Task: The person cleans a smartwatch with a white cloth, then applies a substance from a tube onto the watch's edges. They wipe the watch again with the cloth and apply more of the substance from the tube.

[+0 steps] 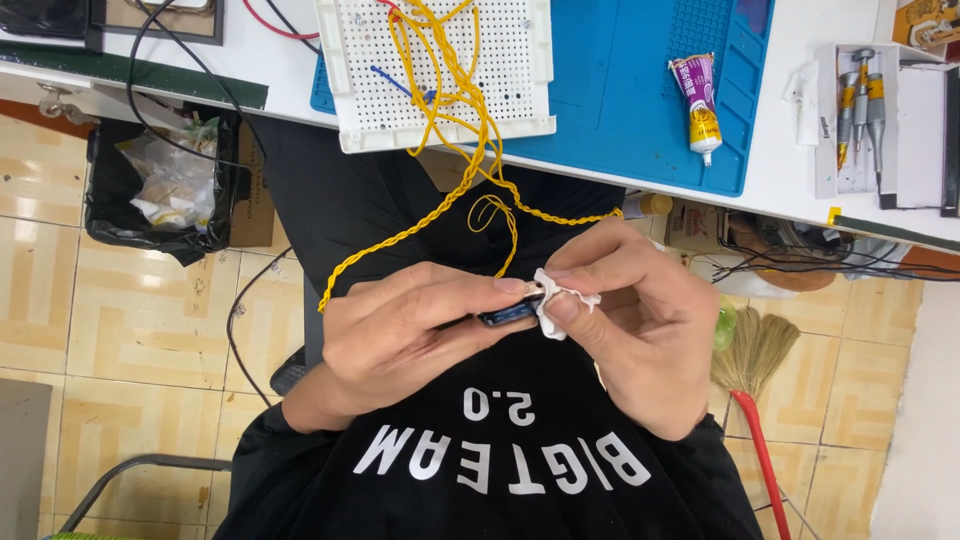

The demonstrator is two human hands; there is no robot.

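The left hand was pinched shut on a small dark blue part, held over the lap below the surface. The right hand pressed a white wipe against its end. Snagging the yellow twisted wire could, I judged, drag the perforated white board off.

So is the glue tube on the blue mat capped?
Capped, apparently: the glue tube lies flat on the blue mat, white cap on its tip.
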